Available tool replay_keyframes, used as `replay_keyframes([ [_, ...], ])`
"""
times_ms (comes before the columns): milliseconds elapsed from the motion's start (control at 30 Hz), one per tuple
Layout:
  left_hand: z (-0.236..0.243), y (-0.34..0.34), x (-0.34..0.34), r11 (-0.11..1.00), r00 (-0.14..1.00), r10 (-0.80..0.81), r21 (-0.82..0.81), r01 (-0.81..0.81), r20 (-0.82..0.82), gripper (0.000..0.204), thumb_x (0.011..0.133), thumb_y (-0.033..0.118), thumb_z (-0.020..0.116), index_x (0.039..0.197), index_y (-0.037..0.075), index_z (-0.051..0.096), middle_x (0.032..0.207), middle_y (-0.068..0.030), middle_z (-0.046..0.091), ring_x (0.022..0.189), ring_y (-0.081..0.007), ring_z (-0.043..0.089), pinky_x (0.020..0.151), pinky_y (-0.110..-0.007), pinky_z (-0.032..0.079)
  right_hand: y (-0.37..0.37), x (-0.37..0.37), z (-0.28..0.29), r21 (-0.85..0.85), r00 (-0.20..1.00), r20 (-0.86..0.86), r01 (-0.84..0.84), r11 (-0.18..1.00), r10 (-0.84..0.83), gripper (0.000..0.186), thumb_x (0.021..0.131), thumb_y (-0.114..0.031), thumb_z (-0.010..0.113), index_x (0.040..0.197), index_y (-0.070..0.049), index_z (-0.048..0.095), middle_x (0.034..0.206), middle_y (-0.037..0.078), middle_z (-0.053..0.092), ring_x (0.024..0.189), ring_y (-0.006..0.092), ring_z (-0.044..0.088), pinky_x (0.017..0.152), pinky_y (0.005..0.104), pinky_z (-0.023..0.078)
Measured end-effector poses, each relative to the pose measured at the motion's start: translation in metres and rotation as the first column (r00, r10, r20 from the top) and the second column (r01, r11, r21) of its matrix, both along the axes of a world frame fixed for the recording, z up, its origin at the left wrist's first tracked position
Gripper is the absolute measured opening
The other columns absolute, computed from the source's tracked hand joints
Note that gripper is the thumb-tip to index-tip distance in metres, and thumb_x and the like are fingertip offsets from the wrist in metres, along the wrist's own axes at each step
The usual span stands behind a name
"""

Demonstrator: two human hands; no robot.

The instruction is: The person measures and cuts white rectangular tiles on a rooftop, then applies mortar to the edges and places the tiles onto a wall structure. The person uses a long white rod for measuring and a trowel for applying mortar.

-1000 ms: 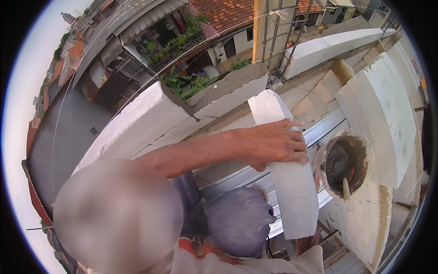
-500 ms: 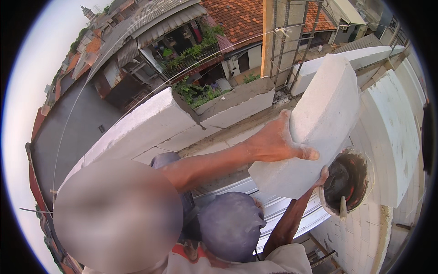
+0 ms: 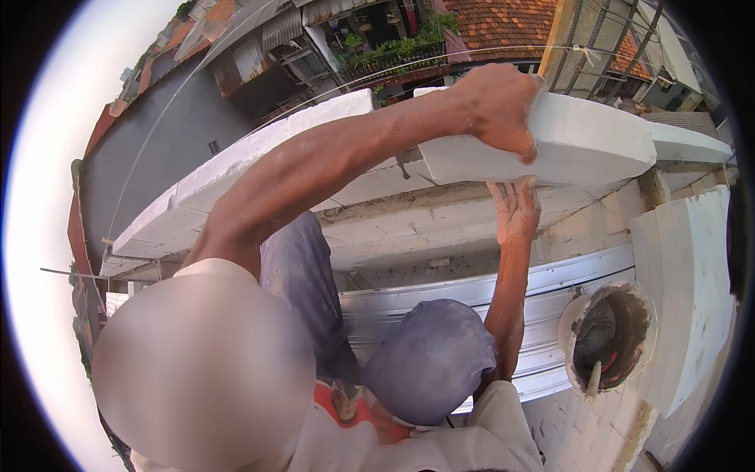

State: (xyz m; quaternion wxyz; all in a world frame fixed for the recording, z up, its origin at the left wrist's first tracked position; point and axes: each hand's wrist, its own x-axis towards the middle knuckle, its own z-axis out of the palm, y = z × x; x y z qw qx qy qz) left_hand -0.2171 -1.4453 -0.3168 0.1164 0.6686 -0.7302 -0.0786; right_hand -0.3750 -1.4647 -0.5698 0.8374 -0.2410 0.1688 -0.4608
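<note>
A large white lightweight concrete block [image 3: 590, 141] lies lengthwise over the low wall at the far side, between the wall's other blocks. Over its left part my left hand [image 3: 503, 110] is clamped, thumb down on the near face and fingers over the top, their tips hidden. From below, my right hand [image 3: 517, 211] presses up against the block's lower edge with its palm turned up. Whether the block rests fully on the wall is hidden from this view.
White wall blocks [image 3: 259, 157] run off to the left. Metal sheets [image 3: 550, 275] lie below my hands. At the right stand a mortar bucket [image 3: 646, 315] with a handle sticking out and several leaning blocks [image 3: 684, 291]. Upright steel bars [image 3: 602, 47] rise behind the wall; rooftops lie beyond.
The block has moved away from me and turned from steeply tilted to lying along the wall. Both hands went with it, the right one now underneath. The view has shifted.
</note>
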Motion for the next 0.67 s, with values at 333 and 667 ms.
replay_keyframes([
  [333,-0.02,0.018,0.057,0.985,0.987,0.128,-0.13,-0.114,0.098,0.093,0.061,0.035,0.084,0.138,-0.01,0.06,0.114,-0.0286,0.074,0.106,-0.0426,0.072,0.096,-0.045,0.057,-0.016,0.064,0.002,-0.05,0.958,-0.275,-0.095,0.994,0.077,0.089,0.099,-0.04,0.079,0.145,0.025,0.04,0.142,0.033,0.052,0.13,0.0422,0.063,0.113,0.0488,0.057],
  [667,-0.042,0.015,0.088,0.982,0.982,0.166,-0.109,-0.157,0.085,0.099,0.064,0.041,0.087,0.147,-0.005,0.056,0.131,-0.0282,0.07,0.121,-0.0431,0.068,0.109,-0.046,0.051,-0.017,0.077,0.002,-0.057,0.925,-0.342,-0.195,0.979,0.164,0.074,0.103,-0.034,0.076,0.145,0.02,0.048,0.135,0.031,0.062,0.123,0.0411,0.07,0.105,0.0444,0.061],
])
